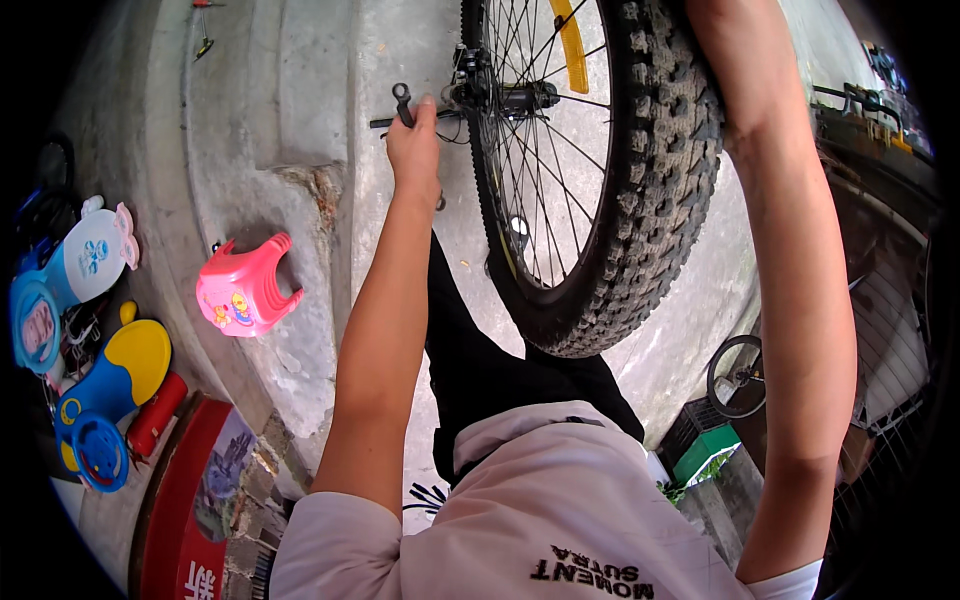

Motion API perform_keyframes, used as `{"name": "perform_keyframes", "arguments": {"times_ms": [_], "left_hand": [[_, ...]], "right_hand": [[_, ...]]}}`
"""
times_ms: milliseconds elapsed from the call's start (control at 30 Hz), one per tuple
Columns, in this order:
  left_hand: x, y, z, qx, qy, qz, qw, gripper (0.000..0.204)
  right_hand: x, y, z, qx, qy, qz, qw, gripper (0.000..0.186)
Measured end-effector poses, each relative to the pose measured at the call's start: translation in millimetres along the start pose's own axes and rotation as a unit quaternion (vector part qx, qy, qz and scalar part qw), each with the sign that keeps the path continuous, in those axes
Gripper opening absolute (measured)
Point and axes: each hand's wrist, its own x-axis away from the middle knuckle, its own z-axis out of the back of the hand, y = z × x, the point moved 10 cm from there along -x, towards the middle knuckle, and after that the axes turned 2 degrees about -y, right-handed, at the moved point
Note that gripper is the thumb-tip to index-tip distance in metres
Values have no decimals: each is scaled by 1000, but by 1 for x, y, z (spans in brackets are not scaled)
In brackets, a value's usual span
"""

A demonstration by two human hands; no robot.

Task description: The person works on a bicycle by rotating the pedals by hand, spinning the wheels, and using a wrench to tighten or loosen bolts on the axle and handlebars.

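So the left hand [413,150] is wrapped snugly round a dark wrench [403,100], fingers curled shut, with one ring end poking out past the top of the fist and the other end out below it. Can't tell you what the right hand is up to: its forearm [785,210] goes up the right side of the bike wheel [660,190] and the hand is out of sight. That wheel, chunky tire and all, stands right in front of the person, and the wrench is just left of its hub [525,98]. There's a yellow reflector [572,45] in its spokes. Further left of the wheel sits a pink stool [240,285], then a blue-and-yellow toy [130,365]. Lower right of the wheel: a green crate [705,455].
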Motion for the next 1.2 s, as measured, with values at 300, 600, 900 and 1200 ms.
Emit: {"name": "perform_keyframes", "arguments": {"times_ms": [300,600,900,1200], "left_hand": [[16,-32,12,-266,41,-18,963,40],[48,-19,-20,-140,-36,80,986,33],[33,11,11,-88,-13,25,996,25],[72,141,13,-265,108,-354,890,21]], "right_hand": [[-1,2,0,32,30,10,999,40],[2,-3,-2,56,44,7,997,41],[2,-2,-1,89,86,-45,991,44],[-2,5,8,-42,-9,-30,999,51]]}}
